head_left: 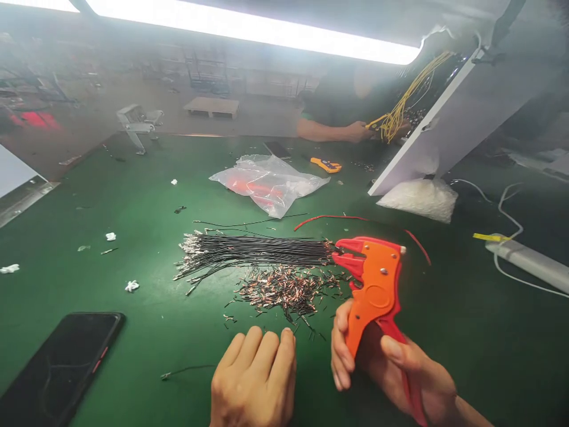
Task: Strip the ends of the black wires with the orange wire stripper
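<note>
Pliers (377,290): clamped in my R hand (420,370)
L hand (253,379): curled, can't tell if gripping
Wires (267,250): bundled on surface (146,219)

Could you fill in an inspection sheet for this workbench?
Surface: green tabletop, littered with small scraps.
Job's things: black wire bundle, right ends at the wire stripper's jaws.
Clutter: wire offcuts in a pile, plastic bag, smartphone.
Hands: right holds the stripper; left has curled fingers, contents hidden.
Cables: white cable crosses a tube at right.
Surroundings: another person's hand beside yellow wires.
</note>
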{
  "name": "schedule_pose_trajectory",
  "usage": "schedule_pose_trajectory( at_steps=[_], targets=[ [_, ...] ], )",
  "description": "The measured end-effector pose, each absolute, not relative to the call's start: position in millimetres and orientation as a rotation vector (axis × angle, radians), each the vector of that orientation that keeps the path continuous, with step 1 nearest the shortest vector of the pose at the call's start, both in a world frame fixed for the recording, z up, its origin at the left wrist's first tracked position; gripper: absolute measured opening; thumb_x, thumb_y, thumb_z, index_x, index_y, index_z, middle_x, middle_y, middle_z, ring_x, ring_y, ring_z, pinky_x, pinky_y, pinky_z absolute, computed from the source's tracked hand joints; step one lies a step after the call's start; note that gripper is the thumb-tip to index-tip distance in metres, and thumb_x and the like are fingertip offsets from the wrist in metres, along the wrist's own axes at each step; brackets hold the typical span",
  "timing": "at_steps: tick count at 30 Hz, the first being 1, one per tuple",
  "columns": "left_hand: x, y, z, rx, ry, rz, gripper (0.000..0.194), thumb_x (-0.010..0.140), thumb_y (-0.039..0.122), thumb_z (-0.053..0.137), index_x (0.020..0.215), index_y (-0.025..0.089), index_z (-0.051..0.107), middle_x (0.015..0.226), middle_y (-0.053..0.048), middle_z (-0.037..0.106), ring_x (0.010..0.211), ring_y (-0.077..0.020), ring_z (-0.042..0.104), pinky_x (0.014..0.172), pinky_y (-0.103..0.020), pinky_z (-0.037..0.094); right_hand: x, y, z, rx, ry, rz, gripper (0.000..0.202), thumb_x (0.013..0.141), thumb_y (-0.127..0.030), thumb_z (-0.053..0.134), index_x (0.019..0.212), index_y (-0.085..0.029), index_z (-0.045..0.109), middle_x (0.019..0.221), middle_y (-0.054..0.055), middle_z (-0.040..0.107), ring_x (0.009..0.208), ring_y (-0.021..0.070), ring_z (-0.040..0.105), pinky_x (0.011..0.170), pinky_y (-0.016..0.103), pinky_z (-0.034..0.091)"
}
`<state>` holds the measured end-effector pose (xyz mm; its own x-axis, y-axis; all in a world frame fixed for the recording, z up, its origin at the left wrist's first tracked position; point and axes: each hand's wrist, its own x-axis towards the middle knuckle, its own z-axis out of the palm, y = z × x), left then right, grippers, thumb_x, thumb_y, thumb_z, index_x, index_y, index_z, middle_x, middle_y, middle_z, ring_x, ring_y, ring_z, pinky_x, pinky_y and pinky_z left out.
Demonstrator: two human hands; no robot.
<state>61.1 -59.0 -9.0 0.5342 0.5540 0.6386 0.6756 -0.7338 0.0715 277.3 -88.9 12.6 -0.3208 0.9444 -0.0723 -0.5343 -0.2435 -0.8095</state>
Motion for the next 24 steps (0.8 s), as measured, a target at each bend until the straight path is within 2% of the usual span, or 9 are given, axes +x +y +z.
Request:
schedule_pose_trajectory(
  at_steps=[4,9,13,17,24],
  targets=[
    [65.1,-59.3,-14.8,-2.702,-0.872,-0.932,0.014,0.085,0.007,0.055,0.094,0.009,0.067,0.063,-0.002,0.056,0.059,-0.0182,0.048,0.054,-0.033,0.033,295.5,-85.5,20.7,-0.906,-1.072,1.542,0.051,0.088,-0.059,0.050,0.120,-0.020,0.054,0.087,0.006,0.061,0.078,0.0252,0.057,0.075,0.042,0.046],
    [71.6,-61.0,-18.8,-2.741,-0.791,-0.989,0.017,0.086,0.005,0.050,0.090,0.009,0.066,0.060,-0.001,0.053,0.055,-0.0167,0.046,0.052,-0.033,0.029,307.2,-80.9,19.5,-1.689,-1.490,0.781,0.040,0.092,-0.048,0.053,0.124,-0.025,0.048,0.092,0.004,0.058,0.080,0.0250,0.055,0.076,0.041,0.044],
    [72.1,-61.5,-18.4,-2.751,-0.839,-0.970,0.014,0.086,0.006,0.053,0.091,0.011,0.065,0.061,-0.001,0.054,0.056,-0.0169,0.046,0.054,-0.033,0.030,307.8,-74.1,9.3,-1.939,-1.686,0.318,0.040,0.085,-0.046,0.063,0.116,-0.023,0.050,0.105,0.009,0.062,0.091,0.0299,0.060,0.079,0.044,0.047],
    [72.3,-60.7,-16.7,-2.742,-0.879,-0.990,0.015,0.087,0.006,0.051,0.086,0.012,0.065,0.059,0.000,0.053,0.054,-0.0164,0.046,0.054,-0.033,0.030,303.3,-71.6,-1.5,-1.970,-1.914,0.149,0.036,0.087,-0.040,0.064,0.113,-0.019,0.050,0.103,0.011,0.063,0.094,0.0318,0.059,0.082,0.048,0.047],
    [73.4,-61.5,-18.1,-2.710,-0.891,-1.035,0.021,0.087,0.003,0.045,0.083,0.012,0.064,0.058,0.000,0.052,0.051,-0.0150,0.046,0.047,-0.031,0.029,294.8,-76.3,-12.1,-1.896,-2.103,0.100,0.039,0.086,-0.043,0.067,0.113,-0.019,0.051,0.100,0.010,0.062,0.091,0.0317,0.057,0.077,0.046,0.046]
  ],
)
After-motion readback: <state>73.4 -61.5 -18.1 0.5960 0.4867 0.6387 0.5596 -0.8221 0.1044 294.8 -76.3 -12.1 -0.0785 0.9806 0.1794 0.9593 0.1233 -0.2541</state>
